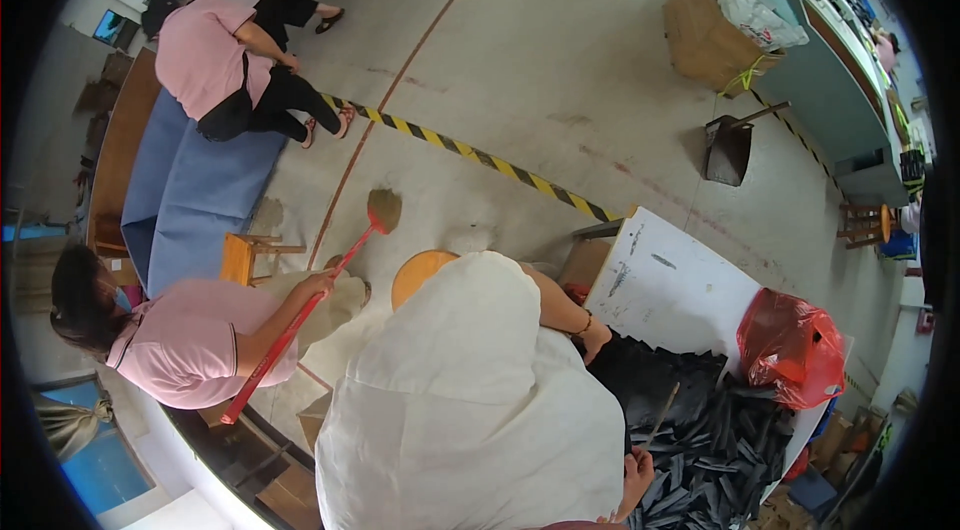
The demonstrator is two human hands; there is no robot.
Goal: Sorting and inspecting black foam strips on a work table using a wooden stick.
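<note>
White cloth (470, 400) fills the lower middle and covers much of my arms. My left hand (596, 338), with a dark bracelet at its wrist, rests at the near left edge of a black sheet-like piece (650, 376). Its fingertips are hidden there. Lower down, my right hand (636, 478) is closed, with a thin brown stick (664, 414) rising from its fingers over a heap of flat black strips (715, 450). The strips lie in a loose pile at the near end of a white tabletop (665, 275).
A red plastic bag (792, 345) sits beside the pile. On the left a person (205, 335) in pink holds a red-handled broom (300, 320) over the floor. Two people bend near blue padding (205, 185). A dustpan (729, 150) and cardboard box (700, 25) stand farther right.
</note>
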